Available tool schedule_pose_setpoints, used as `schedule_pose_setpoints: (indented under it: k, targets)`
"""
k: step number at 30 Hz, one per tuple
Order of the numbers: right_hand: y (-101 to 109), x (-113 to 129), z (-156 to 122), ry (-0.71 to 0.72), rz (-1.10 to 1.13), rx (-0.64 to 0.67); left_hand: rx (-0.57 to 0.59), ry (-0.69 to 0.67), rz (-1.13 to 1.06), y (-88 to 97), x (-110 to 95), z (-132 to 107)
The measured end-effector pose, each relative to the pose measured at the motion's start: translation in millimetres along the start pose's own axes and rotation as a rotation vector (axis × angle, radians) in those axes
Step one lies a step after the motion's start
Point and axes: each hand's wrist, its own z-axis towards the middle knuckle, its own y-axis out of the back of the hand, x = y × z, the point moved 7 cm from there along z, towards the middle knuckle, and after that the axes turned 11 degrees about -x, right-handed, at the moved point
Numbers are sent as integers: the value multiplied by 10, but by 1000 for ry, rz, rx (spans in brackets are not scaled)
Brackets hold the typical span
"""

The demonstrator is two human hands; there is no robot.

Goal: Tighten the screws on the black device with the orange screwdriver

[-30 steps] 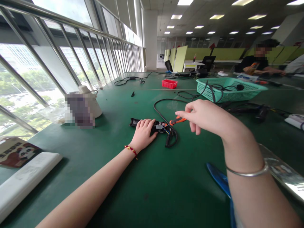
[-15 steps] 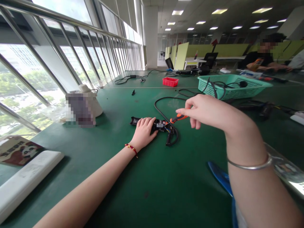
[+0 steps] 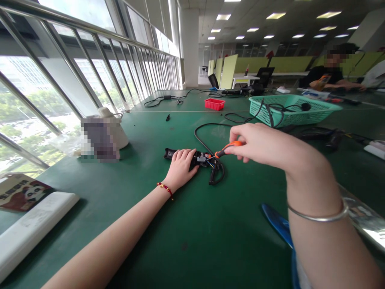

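Note:
On the green table (image 3: 168, 224) lies a black corded device (image 3: 170, 153) with its housing opened, a grey part and thin coloured wires showing inside. My left hand (image 3: 182, 166) is wrapped over its barrel, pressing it against the tabletop. In my right hand (image 3: 249, 141) is an orange and black screwdriver (image 3: 224, 151), gripped by the handle and tilted. The thin shaft points down-left into the exposed parts, its tip too small to make out. A black cord (image 3: 197, 132) loops around the right end of the device.
Behind my right hand stands a green basket (image 3: 319, 116) with cables, left of it a red tray (image 3: 214, 104). A pale jug (image 3: 120, 130) stands at left, a white bar (image 3: 36, 224) nearer me. Blue-handled tool (image 3: 276, 222) lies by my right forearm. A person (image 3: 323, 76) sits far right.
My right hand has shifted its grip on the screwdriver, fingers now closer round the handle and the handle's end lifted. My left hand and the device hold still.

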Motion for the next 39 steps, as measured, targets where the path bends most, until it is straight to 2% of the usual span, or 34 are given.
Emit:
schedule_pose_setpoints:
  k: [3, 9, 11, 14, 17, 19, 22, 25, 31, 36, 39]
  targets:
    - [16, 6, 10, 67, -60, 8, 3, 2, 0, -3, 2, 0]
    - [-91, 20, -61, -43, -4, 242, -3, 4, -5, 0, 0, 1]
    - [-66, 26, -52, -36, -41, 200, -4, 3, -7, -1, 0, 3]
    - [-16, 40, -19, 53, -104, 101, -6, 3, -8, -2, 1, 4]
    - [2, 26, -8, 72, -134, 61, -7, 6, -8, -2, 5, 2]
    - [-17, 26, -20, 34, -86, 97, -5, 5, -8, -2, 5, 0]
    - [-94, 59, -66, -21, -8, 228, -7, 2, -8, -2, 1, -1]
    - [-71, 73, -60, -18, -41, 195, -15, -1, -6, 3, -2, 0]
    - [-13, 82, -13, 104, -102, 90, -4, 5, 4, -3, 1, 0]
    - [-117, 68, -83, 15, 16, 254, -2, 1, 5, -7, -3, 0]
    - [-111, 64, -96, 17, -26, 238, 1, 6, 8, -6, -5, 1]
